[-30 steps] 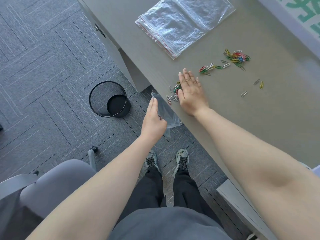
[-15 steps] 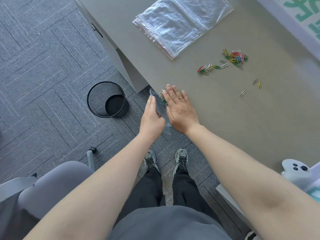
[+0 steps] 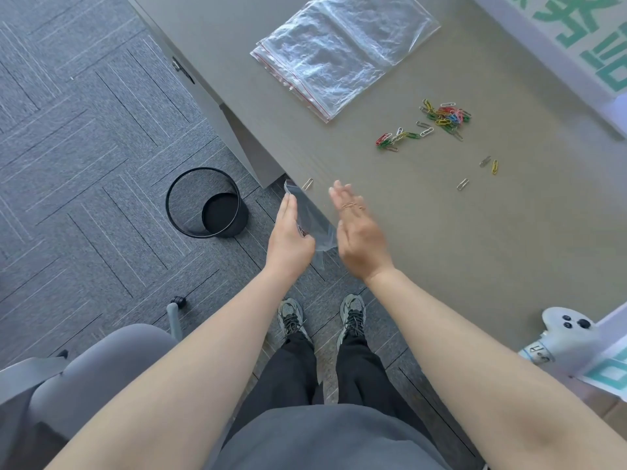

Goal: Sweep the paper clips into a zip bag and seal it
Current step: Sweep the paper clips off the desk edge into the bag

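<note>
Dozens of paper clips (image 3: 444, 118) lie on the grey desk (image 3: 475, 249): a dense coloured heap at the far right, a smaller string of them (image 3: 393, 139) just nearer, three strays (image 3: 485, 169) further right, and one lone clip (image 3: 307, 183) at the desk's near edge, just beside the bag's mouth. Each clip is light, stiff wire, and I judge that on this smooth top it slides readily under a flat palm and also skitters and scatters, so a low, broad sweep should suit better than pinching. A few clips seem to sit already inside the zip bag (image 3: 307, 215), seen dimly through the film.

That bag is thin, soft, clear plastic, limp and likely slippery; it hangs below the desk edge with its mouth up against the rim. It needs holding near the mouth so the opening stays wide; for sealing, the zip strip at the top is the place to pinch.

My left hand (image 3: 288, 239) grips the bag from the outer side, fingers extended along it. The right hand (image 3: 356, 228) is blurred above the desk edge, fingers straight and together, holding nothing.

Further out lie a stack of spare zip bags (image 3: 339, 56), a black mesh bin (image 3: 207, 203) on the carpet, a grey chair (image 3: 101, 361), and a white controller (image 3: 566, 330) at the right.
</note>
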